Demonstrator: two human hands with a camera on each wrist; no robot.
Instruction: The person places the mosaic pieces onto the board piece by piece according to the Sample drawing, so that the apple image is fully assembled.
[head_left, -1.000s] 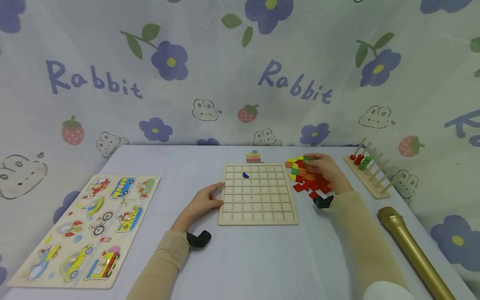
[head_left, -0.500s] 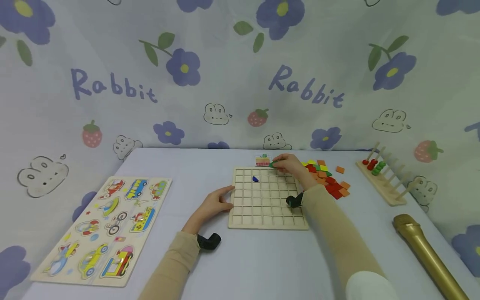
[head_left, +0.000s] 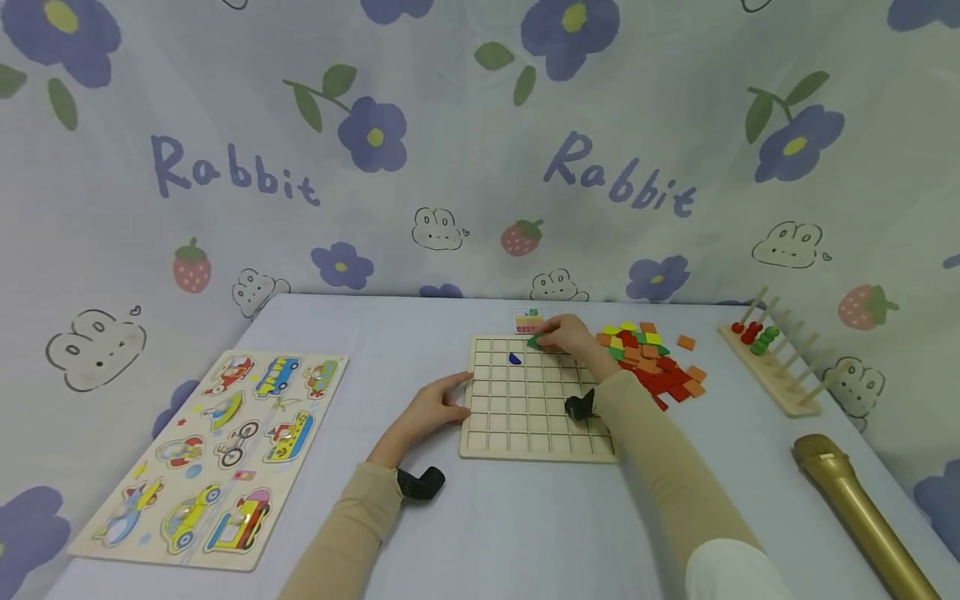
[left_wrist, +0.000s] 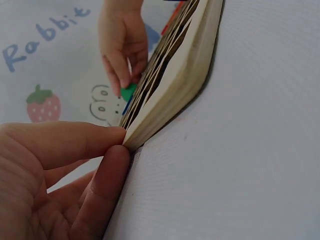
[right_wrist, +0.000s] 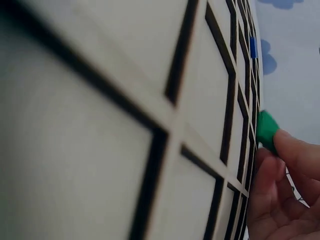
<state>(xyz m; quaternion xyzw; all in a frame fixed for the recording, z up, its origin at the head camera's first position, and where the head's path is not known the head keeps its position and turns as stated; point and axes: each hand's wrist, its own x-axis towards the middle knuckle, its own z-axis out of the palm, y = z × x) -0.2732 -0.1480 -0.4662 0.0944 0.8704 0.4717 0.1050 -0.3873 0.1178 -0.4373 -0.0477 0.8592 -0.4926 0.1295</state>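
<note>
A square wooden grid board (head_left: 538, 417) lies on the white table. My left hand (head_left: 429, 412) rests at the board's left edge, thumb and index finger apart and touching its side. My right hand (head_left: 567, 337) is over the board's far edge and pinches a small green tile (head_left: 534, 342) between thumb and fingers. In the right wrist view the green tile (right_wrist: 267, 131) is tilted beside the grid's far rows. A small dark blue piece (head_left: 514, 358) lies on the grid to its left. Behind the board stands a small picture card (head_left: 527, 318), partly hidden by the right hand.
Loose red, orange, yellow and green tiles (head_left: 660, 379) lie scattered right of the board. Farther right are a wooden peg rack with beads (head_left: 772, 367) and a gold microphone (head_left: 847, 492). A vehicle puzzle board (head_left: 213, 458) lies at the left.
My right hand has moved left from the tile pile to the board's far edge with the green tile. The left hand stays at the board's edge. The head view has shifted slightly.
</note>
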